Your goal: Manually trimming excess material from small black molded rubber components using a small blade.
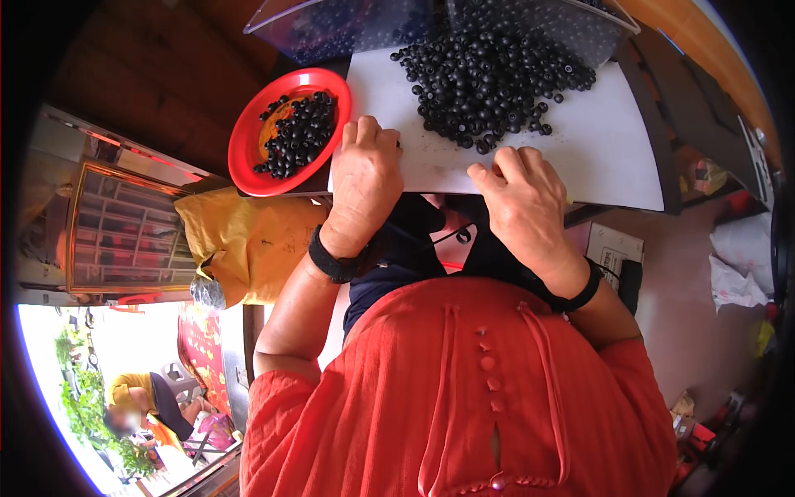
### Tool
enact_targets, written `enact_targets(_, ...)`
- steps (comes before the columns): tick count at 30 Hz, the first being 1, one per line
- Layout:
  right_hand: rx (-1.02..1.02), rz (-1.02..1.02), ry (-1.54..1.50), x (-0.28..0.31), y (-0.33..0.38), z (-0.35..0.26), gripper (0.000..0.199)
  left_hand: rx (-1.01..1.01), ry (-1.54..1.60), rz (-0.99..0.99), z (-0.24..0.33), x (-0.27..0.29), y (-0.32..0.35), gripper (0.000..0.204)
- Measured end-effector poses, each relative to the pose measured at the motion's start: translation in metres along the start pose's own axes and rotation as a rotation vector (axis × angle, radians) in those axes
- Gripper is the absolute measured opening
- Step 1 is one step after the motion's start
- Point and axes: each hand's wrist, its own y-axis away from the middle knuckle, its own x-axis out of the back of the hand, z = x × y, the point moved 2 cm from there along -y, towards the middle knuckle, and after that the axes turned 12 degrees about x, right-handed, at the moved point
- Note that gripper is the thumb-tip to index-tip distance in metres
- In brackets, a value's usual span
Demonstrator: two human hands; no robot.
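Note:
A heap of several small black beads [495,79] lies on a white board [609,141] in front of me. My left hand [366,176] rests knuckles-up on the board's near left edge, fingers curled; whether a bead is pinched in them is hidden. My right hand [522,203] lies on the board just below the heap, fingertips touching the nearest beads, fingers bent. Both wrists carry black bands. A red round plate [248,149] with more black beads sits just left of the board, next to my left hand.
A clear plastic container [348,25] with beads stands behind the board. A yellow bag [248,240] lies below the plate. A white box [614,244] and crumpled white bags [737,273] lie on the floor at right. A person sits far off at lower left.

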Motion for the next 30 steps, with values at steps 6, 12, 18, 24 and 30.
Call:
enact_targets(6, -0.273, 0.185, -0.433, 0.001, 0.0, 0.013, 0.009, 0.206, 0.573, -0.174, -0.005, 0.01, 0.002, 0.019)
enact_targets(12, -0.551, 0.088, -0.841, -0.005, -0.015, 0.018, 0.021, 0.669, 1.41, -0.504, 0.004, 0.015, 0.011, 0.017)
enact_targets(18, -0.584, 0.023, -0.855, -0.009, -0.021, 0.022, 0.032, 0.622, 1.655, -0.53, 0.002, 0.003, 0.013, 0.023)
enact_targets(24, -0.545, -0.021, -0.805, -0.012, -0.019, 0.023, 0.037, 0.557, 1.598, -0.545, 0.011, 0.005, 0.013, 0.028)
enact_targets(30, -0.606, -0.014, -0.896, -0.007, -0.023, 0.018, 0.035, 0.538, 1.625, -0.517, 0.011, 0.004, 0.016, 0.029)
